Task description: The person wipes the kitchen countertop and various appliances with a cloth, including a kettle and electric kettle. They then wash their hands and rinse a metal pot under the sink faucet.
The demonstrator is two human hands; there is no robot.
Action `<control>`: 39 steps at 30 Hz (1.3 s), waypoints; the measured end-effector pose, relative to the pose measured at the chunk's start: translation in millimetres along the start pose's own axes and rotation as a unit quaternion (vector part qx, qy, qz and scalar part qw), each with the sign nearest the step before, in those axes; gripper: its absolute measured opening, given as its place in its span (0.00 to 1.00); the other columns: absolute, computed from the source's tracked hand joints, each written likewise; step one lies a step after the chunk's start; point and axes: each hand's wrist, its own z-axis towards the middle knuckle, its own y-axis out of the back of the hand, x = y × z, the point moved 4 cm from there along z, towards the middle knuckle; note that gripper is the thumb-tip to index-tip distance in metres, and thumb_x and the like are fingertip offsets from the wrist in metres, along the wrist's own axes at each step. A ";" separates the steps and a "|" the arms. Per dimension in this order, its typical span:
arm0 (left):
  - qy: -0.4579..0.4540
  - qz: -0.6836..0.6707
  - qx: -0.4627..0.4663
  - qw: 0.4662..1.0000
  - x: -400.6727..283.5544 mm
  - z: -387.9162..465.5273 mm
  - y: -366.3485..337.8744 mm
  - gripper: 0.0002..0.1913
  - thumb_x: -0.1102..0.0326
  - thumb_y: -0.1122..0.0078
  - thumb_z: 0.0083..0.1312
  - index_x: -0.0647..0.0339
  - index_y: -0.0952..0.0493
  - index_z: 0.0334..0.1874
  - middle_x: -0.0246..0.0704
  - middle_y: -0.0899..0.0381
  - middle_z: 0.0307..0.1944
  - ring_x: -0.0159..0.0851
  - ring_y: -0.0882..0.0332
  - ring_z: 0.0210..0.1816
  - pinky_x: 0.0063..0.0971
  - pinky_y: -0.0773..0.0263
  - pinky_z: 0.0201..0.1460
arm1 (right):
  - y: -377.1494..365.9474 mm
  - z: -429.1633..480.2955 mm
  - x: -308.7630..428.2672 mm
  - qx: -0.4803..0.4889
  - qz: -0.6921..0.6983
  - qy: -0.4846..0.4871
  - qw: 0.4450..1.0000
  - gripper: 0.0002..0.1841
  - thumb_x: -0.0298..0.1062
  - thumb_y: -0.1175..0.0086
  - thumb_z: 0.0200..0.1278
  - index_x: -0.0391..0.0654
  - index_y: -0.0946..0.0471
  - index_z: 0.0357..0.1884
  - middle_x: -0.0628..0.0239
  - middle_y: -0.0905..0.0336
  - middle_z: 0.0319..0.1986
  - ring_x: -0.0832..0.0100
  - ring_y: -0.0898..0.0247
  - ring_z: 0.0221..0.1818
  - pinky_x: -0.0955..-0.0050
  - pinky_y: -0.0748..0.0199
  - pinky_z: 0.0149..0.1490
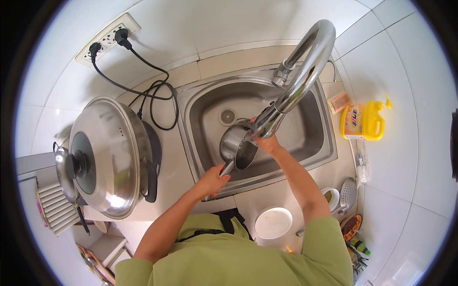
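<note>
A metal saucepan [232,143] is tilted on its side over the stainless steel sink [293,143], its opening turned toward the right. My left hand [213,180] is closed around the saucepan's handle at the sink's front edge. Beyond the pan's rim, my right hand [266,143] is at the spout of the chrome faucet [304,82]; the faucet head hides its fingers, so what they hold cannot be told. Water seems to run at the spout's end. Behind the pan, the round drain [227,117] shows in the sink floor.
Left of the sink stands a large lidded steel pot [111,157], with black cords [154,93] behind it. A yellow detergent jug [372,121] and a pink sponge [338,102] are at the right. Nearer are a white bowl [273,223] and a perforated skimmer [348,193].
</note>
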 end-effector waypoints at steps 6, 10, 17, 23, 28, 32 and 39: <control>0.029 -0.111 0.023 0.993 8.8 -2.1 5.1 0.09 0.66 0.47 0.72 0.56 0.32 0.52 0.23 0.40 0.19 0.21 0.48 0.15 0.19 0.50 0.14 | 1.1 -22.8 -33.9 -0.077 0.072 -0.229 0.968 0.26 0.25 0.42 0.55 0.37 0.27 0.59 0.59 0.17 0.41 0.61 0.21 0.43 0.64 0.26 0.51; 0.037 -0.183 0.060 0.981 13.7 10.4 3.5 0.08 0.64 0.46 0.73 0.59 0.33 0.45 0.28 0.36 0.22 0.22 0.44 0.15 0.20 0.47 0.13 | -16.6 -47.3 -57.7 -0.141 0.001 -0.333 0.932 0.26 0.33 0.43 0.58 0.35 0.26 0.59 0.57 0.17 0.42 0.62 0.22 0.45 0.63 0.27 0.51; 0.014 -0.206 -0.010 0.978 11.1 32.4 8.0 0.09 0.62 0.48 0.74 0.58 0.35 0.45 0.27 0.37 0.22 0.22 0.44 0.15 0.21 0.48 0.13 | -2.6 -47.4 -15.3 -0.195 -0.100 -0.192 0.957 0.27 0.42 0.39 0.55 0.33 0.24 0.53 0.46 0.30 0.53 0.49 0.27 0.52 0.59 0.28 0.55; 0.032 -0.245 0.074 0.966 -2.9 24.2 -13.2 0.09 0.60 0.48 0.75 0.54 0.36 0.47 0.24 0.40 0.20 0.22 0.47 0.14 0.20 0.49 0.13 | -49.2 -19.3 -3.9 -0.063 -0.314 -0.172 0.932 0.27 0.42 0.34 0.55 0.41 0.26 0.55 0.54 0.25 0.47 0.56 0.24 0.48 0.60 0.25 0.52; 0.110 -0.250 0.125 0.954 3.4 8.5 -12.8 0.09 0.58 0.49 0.76 0.52 0.36 0.47 0.22 0.43 0.19 0.20 0.48 0.13 0.18 0.51 0.12 | -86.4 -15.6 -14.5 -0.132 0.442 -0.360 0.811 0.23 0.44 0.36 0.60 0.46 0.24 0.55 0.70 0.20 0.44 0.70 0.25 0.42 0.69 0.26 0.50; 0.089 -0.256 0.139 0.952 -7.1 7.6 -0.5 0.11 0.55 0.50 0.76 0.53 0.35 0.49 0.21 0.44 0.18 0.19 0.50 0.13 0.18 0.51 0.12 | -79.8 -5.6 -28.7 0.148 0.224 -0.228 0.936 0.22 0.39 0.39 0.62 0.46 0.25 0.58 0.66 0.21 0.42 0.72 0.26 0.45 0.68 0.27 0.49; 0.083 -0.326 0.170 0.926 -4.2 7.5 -7.1 0.15 0.50 0.50 0.76 0.55 0.34 0.46 0.22 0.41 0.18 0.20 0.49 0.12 0.17 0.49 0.12 | -20.6 18.2 -8.0 0.025 -0.177 0.184 0.966 0.20 0.39 0.40 0.62 0.51 0.24 0.57 0.66 0.21 0.48 0.68 0.25 0.51 0.64 0.25 0.51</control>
